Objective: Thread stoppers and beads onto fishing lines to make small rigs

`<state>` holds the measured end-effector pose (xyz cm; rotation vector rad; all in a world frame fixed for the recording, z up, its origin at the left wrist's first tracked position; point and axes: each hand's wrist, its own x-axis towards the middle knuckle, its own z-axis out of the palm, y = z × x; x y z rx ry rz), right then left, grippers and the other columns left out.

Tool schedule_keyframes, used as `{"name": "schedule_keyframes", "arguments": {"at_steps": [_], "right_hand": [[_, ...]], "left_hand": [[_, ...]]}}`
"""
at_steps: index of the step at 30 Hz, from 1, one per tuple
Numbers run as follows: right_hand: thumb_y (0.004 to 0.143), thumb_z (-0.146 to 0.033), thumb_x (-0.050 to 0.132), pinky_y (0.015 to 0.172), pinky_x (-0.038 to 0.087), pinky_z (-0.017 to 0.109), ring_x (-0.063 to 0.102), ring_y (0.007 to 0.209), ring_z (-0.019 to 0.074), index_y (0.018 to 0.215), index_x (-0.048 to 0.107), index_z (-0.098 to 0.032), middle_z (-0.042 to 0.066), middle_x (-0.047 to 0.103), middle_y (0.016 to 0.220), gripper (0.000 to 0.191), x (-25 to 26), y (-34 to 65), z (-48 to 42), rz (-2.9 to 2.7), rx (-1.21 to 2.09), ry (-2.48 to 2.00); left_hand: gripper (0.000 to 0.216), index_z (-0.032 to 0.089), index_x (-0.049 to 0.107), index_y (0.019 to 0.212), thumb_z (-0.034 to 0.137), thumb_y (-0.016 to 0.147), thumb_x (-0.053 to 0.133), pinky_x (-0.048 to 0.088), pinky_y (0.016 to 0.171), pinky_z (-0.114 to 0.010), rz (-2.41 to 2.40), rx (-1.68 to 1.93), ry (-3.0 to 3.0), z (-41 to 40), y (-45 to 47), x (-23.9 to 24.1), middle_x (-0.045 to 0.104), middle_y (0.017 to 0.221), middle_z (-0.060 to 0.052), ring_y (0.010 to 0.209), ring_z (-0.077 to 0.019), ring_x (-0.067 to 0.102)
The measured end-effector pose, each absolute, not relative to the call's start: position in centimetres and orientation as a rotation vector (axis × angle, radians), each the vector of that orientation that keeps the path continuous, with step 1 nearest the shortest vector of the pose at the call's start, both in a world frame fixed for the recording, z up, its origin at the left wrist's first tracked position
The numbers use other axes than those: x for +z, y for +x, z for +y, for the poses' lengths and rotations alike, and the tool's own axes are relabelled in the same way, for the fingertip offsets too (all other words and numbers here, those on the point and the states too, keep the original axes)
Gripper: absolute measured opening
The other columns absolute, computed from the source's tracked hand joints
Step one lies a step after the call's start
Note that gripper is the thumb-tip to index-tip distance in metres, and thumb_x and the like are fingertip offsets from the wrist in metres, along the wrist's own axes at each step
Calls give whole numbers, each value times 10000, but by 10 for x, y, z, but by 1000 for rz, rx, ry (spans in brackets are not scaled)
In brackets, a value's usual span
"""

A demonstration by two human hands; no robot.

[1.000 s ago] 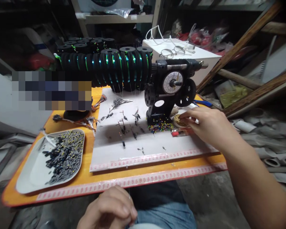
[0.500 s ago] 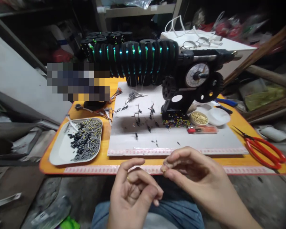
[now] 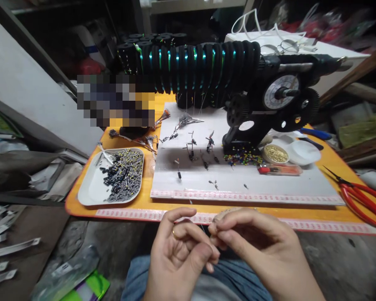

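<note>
Low in the head view, my left hand (image 3: 183, 251) is palm up with its fingers curled and a gold ring on one. Its thumb presses against the fingers, and whatever they pinch is hidden. Close on its right, my right hand (image 3: 257, 242) pinches thumb and forefinger together at the left hand's fingertips. What lies in that pinch is too small to make out. A short piece of fine line shows between the hands. Beyond them, a small grey piece (image 3: 191, 202) is at the white board's (image 3: 169, 184) front edge. Several small dark weights with wires (image 3: 205, 164) lie on the board.
A white tray (image 3: 90, 177) of small grey and black pieces stands left. A black winding rig with line spools (image 3: 191, 62) spans the back. Coloured beads (image 3: 242, 158), a dish of gold beads (image 3: 276, 154), a cutter (image 3: 280, 169) and red-handled scissors (image 3: 365, 205) lie right.
The view has shifted, so the table things sit further right and slightly higher. My right fingertips have come closer to my left hand; the small gold bead at them earlier is now hidden.
</note>
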<state>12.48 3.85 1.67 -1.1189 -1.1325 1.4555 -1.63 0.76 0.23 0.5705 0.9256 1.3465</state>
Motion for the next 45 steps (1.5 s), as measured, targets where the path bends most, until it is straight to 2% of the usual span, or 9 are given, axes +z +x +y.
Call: {"name": "schedule_keyframes", "arguments": {"at_steps": [9,18,23,27,31,34,39,42,45], "right_hand": [[770,-129,753,561,582,195,694,630,136,765,759,-258,14,730,722,130,15,124,43,-1288,1339,-1022],[759,-72,744,654,592,199,711,703,141,811,767,-280,4,748,741,216,18,127,43,-1488,1215,-997],[763,-142,773,732,605,260,717,841,184,864,793,-301,42,752,871,190,19,135,44,-1559,1321,-918],[826,-177,718,744,600,251,703,875,175,883,736,-279,35,722,880,118,20,137,43,-1439,1414,-988],[841,-137,684,815,573,258,661,992,187,988,708,-288,43,692,987,212,22,133,45,-1660,1314,-979],[838,-103,656,799,552,256,646,935,179,911,696,-263,39,660,945,181,22,132,43,-1799,1154,-964],[812,-17,588,664,518,235,599,763,147,900,655,-248,26,558,822,256,15,132,33,-1874,875,-957],[808,-28,615,645,515,244,589,740,154,922,668,-271,23,549,805,274,13,134,29,-1838,850,-988],[852,-100,625,728,540,280,611,811,181,896,661,-288,31,567,826,196,13,138,29,-1746,951,-955]], "left_hand": [[383,231,555,1087,287,781,778,524,543,-129,894,1322,551,9,-18,3,682,676,46,585,-69,648],[419,217,544,1076,304,755,799,515,528,-146,936,1344,538,9,-19,0,659,654,49,536,-65,609],[346,265,586,1065,294,779,778,517,567,-134,888,1463,608,7,-16,-5,691,669,58,578,-54,617],[305,292,594,1092,278,820,731,523,584,-139,891,1577,742,6,-12,-6,703,687,44,641,-77,638],[273,309,595,1094,243,850,698,547,699,-166,942,1583,843,4,-12,-9,702,740,52,690,-75,651],[311,301,617,1101,185,830,717,551,760,-196,986,1581,994,4,-21,-15,707,805,31,754,-99,672],[346,199,681,1030,-6,752,690,557,683,-273,941,1449,1630,16,-43,-16,701,808,-57,734,-169,667],[258,175,683,950,-11,774,652,561,658,-267,959,1381,1778,23,-49,-8,694,782,-65,713,-165,672],[210,172,671,935,15,798,639,580,721,-278,1014,1289,1843,26,-51,-2,712,873,-90,805,-179,692]]}}
